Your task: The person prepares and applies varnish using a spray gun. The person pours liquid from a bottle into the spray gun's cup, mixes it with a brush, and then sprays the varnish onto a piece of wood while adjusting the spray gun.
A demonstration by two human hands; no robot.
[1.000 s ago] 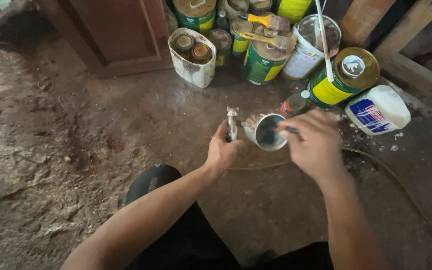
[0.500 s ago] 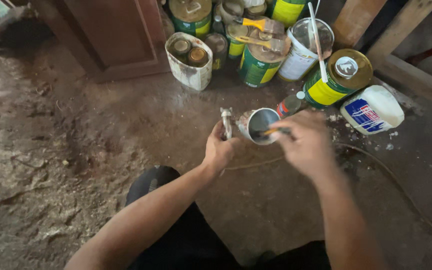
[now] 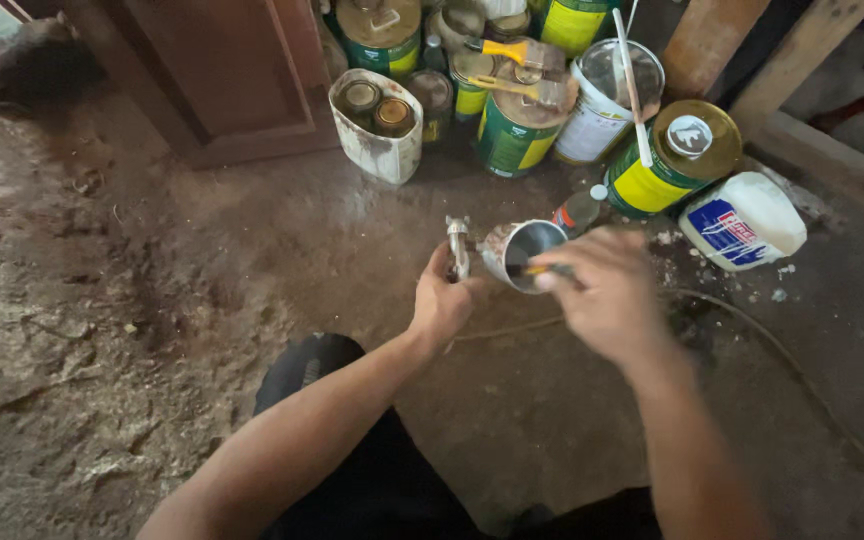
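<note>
At the far left lies rough, cracked dirt floor (image 3: 102, 330), and beyond it stands the base of a dark wooden cabinet (image 3: 222, 80).

Moving right, the left hand (image 3: 442, 300) is closed around a small metal spray gun body (image 3: 458, 245), which stands upright above the fist. Attached just beside it is a round metal cup (image 3: 522, 255), tipped so its open mouth faces the camera. The cup is dull silver, its outside smeared and crusted with pale dried paint, its inside dark. It is held in the air above the floor, in front of the person's knee (image 3: 307, 365).

The right hand (image 3: 607, 295) is clamped on a thin stick-like tool with a yellow-orange part (image 3: 537, 270), whose end reaches into the cup's mouth; the hand is blurred.

Behind the hands, against the cabinet, sits a white cut-open container (image 3: 377, 130) holding two small tins. Further right stand green and yellow paint cans (image 3: 512, 130), one with brushes (image 3: 512, 55) lying across it, then a clear tub with a white stick (image 3: 607, 90), a yellow can with a gold lid (image 3: 677, 155), and a white plastic jug (image 3: 742, 220) lying on its side.
</note>
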